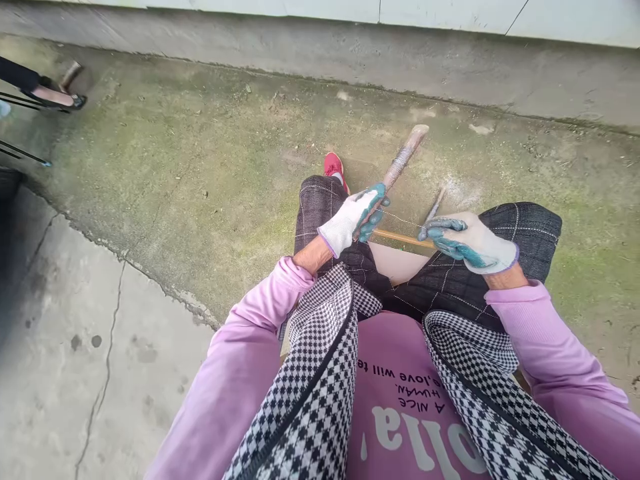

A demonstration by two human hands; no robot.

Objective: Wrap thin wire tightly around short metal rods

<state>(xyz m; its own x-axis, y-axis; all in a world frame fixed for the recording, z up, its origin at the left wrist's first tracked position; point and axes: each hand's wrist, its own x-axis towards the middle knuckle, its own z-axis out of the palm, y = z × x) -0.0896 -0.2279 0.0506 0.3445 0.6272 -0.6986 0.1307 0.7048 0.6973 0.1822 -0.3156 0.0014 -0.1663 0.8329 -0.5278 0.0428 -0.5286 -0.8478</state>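
Observation:
My left hand (357, 217), in a white glove with a blue-green coated palm, is closed around a wooden stick (409, 145). The stick slants up and away, with thin wire or thread (400, 160) wound in tight turns near its upper part. A fine strand (401, 218) spans from the left hand across to my right hand (467, 241), gloved the same way. Its fingers are closed on a short thin stick (439, 202) that points up from the fingertips. Whether this short stick carries more of the strand is too small to tell.
A yellowish bar (405, 238) crosses between my knees, over a pale surface (395, 263). Mossy ground (200, 153) meets a low concrete wall (300, 50) ahead. Cracked concrete paving (150, 373) lies to the left. Another person's foot (55, 95) shows at the far left.

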